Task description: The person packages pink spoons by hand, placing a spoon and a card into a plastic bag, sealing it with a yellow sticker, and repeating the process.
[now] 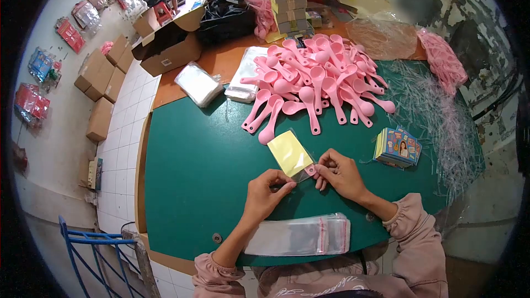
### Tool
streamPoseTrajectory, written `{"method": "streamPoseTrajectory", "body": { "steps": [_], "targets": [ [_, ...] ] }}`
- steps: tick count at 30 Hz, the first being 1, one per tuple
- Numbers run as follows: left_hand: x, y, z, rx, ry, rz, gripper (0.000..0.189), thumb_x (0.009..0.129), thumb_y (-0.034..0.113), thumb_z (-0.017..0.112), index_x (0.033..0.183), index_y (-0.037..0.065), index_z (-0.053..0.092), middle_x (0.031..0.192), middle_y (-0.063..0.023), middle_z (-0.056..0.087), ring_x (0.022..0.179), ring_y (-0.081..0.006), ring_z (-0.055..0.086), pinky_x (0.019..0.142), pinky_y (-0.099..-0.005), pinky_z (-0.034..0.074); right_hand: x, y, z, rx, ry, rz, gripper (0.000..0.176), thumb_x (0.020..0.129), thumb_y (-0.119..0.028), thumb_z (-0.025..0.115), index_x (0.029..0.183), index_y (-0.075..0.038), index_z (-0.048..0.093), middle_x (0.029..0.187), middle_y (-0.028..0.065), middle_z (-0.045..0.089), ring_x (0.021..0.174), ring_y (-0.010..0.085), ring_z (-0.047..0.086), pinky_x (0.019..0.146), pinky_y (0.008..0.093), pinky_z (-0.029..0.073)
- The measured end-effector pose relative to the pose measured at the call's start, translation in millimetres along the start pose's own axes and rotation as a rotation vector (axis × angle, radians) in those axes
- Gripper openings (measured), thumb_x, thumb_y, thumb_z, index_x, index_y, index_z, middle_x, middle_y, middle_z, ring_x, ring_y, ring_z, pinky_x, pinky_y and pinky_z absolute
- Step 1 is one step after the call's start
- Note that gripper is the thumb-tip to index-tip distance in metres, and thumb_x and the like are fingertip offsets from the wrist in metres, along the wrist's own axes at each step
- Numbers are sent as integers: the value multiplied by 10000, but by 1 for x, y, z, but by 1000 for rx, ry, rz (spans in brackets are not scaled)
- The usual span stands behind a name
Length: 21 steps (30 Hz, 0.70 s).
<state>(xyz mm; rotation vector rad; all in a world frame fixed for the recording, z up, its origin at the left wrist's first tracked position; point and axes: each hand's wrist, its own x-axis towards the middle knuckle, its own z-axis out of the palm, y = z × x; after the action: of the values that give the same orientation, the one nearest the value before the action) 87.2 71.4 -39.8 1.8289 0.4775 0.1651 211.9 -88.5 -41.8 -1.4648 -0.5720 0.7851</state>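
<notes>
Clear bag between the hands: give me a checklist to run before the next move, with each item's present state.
1. Left hand grips the clear bag: ok, pinching its near edge.
2. Right hand steadies it: ok, at the corner by the pink handle end.
3. Yellow card lies flat: ok.
4. Bag sealed: cannot tell, fingers cover part of the edge.
5. Spare bags close by: ok, at the table's near edge.
6. Pink spoons sorted: not ok, heaped loosely.

Single head-worn view, looking forward and down.
</notes>
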Motion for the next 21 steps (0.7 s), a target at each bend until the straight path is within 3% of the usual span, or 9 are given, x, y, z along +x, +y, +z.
{"method": "streamPoseTrajectory", "body": {
  "steps": [16,21],
  "targets": [
    [-1,0,4,-41,72,-56,182,786,148,656,787,-26,602,700,-60,644,660,-79,598,639,-211,485,3,4,3,-1,13,-67,114,847,-47,534,906,8,454,684,108,595,544,127,598,432,223,467],
    [0,-1,7,-158,120,4,200,789,119,652,889,4,523,790,-54,611,692,-76,573,618,-196,471,1,-1,4,-66,12,-37,180,855,-39,503,1026,19,513,696,88,587,565,117,595,463,223,482]
  ]
}}
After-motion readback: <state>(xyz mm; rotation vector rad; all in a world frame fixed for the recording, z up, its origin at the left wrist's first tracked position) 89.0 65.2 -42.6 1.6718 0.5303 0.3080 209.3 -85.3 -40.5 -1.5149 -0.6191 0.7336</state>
